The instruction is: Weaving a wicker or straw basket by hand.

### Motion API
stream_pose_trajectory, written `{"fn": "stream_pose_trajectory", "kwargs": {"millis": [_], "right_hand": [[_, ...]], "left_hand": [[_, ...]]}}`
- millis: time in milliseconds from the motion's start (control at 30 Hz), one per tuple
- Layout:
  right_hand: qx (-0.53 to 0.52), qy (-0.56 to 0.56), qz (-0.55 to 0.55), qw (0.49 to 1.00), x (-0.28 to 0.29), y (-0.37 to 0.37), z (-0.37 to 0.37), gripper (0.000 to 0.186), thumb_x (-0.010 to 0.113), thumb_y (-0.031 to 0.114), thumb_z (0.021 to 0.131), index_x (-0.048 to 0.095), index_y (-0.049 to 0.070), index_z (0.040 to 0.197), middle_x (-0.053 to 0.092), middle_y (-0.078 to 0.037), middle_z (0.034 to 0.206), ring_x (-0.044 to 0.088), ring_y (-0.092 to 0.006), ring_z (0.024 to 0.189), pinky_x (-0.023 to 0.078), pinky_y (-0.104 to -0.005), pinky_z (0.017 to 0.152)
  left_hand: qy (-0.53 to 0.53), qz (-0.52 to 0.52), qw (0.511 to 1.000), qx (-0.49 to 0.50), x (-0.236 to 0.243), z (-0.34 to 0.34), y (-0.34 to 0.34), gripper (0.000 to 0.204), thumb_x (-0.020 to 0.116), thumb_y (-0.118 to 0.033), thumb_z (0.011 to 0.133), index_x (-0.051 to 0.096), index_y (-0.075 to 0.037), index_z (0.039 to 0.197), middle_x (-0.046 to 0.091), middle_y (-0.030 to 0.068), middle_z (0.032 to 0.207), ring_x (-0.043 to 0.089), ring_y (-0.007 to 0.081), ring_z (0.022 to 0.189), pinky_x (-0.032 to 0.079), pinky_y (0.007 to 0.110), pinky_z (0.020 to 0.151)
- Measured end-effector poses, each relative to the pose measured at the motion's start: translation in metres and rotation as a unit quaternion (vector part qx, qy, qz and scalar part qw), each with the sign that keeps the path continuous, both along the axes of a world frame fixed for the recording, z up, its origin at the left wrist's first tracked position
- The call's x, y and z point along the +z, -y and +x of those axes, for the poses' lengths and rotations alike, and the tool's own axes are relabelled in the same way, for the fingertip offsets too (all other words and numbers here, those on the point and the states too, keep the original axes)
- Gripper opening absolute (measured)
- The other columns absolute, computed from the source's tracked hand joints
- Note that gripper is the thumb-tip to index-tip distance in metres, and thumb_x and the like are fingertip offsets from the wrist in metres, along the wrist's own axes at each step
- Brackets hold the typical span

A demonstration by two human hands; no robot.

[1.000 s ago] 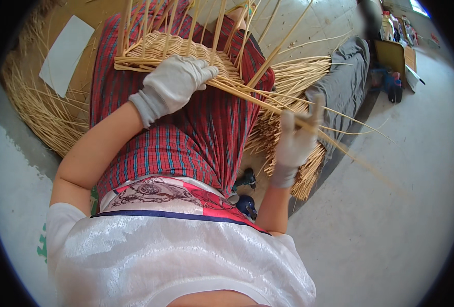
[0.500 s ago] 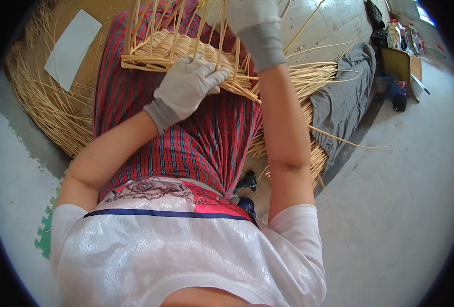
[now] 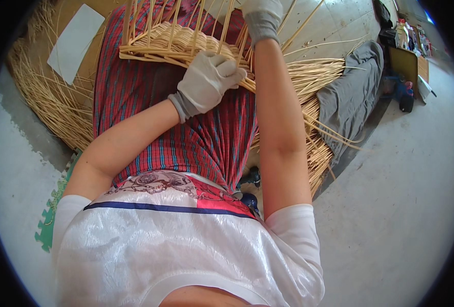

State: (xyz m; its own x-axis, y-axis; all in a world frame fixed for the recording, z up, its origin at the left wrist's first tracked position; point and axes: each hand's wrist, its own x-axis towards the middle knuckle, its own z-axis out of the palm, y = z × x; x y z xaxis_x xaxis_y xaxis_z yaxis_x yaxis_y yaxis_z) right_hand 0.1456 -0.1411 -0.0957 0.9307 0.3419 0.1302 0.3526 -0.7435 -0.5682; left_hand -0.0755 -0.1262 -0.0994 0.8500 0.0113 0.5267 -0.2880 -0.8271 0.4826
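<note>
A half-woven wicker basket [image 3: 173, 40] of pale rods rests on the red plaid cloth [image 3: 150, 110] over my lap. Upright stakes rise from its woven part and run out past the top edge. My left hand [image 3: 206, 82], in a whitish work glove, is closed over the near right edge of the basket, thumb and fingers pinching the rods there. Beyond the basket's right end is my right hand [image 3: 264, 11], gloved too, among the stakes. The top edge of the picture cuts it off, so its fingers and anything in them are hidden.
Loose wicker rods [image 3: 314, 84] lie in a bundle at the right, partly under a grey cloth [image 3: 352, 92]. More rods [image 3: 47, 107] curve along the left beside a white sheet [image 3: 76, 43]. A green foam mat [image 3: 50, 220] lies at the lower left. Assorted items [image 3: 406, 38] stand at the far right.
My left hand has slid to the right along the basket's near edge, and its fingers have curled in. My right hand has moved slightly farther away. The basket has shifted a little.
</note>
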Motion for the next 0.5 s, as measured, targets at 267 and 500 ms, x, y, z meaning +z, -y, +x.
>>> {"fn": "stream_pose_trajectory", "kwargs": {"millis": [267,500], "right_hand": [[0.161,-0.082,0.233,0.955,0.052,0.056,-0.046,0.046,0.057,0.009,0.097,0.050,0.004,0.142,0.069,-0.016,0.101,0.065,-0.0256,0.079,0.052,-0.0365,0.072],[-0.135,-0.459,0.155,0.864,0.107,0.181,-0.130,0.039,0.061,0.034,0.103,0.062,-0.003,0.117,0.072,-0.012,0.084,0.056,-0.0094,0.044,0.046,-0.0241,0.040]], "left_hand": [[-0.081,0.062,0.995,-0.017,0.025,0.001,0.001,0.028,0.075,-0.026,0.084,0.069,-0.013,0.108,0.060,0.0018,0.095,0.063,0.0242,0.091,0.050,0.040,0.078],[-0.121,-0.032,0.992,0.031,0.026,0.009,0.008,0.020,0.073,-0.018,0.086,0.071,-0.009,0.104,0.064,0.0057,0.089,0.067,0.0272,0.080,0.051,0.040,0.071]]}}
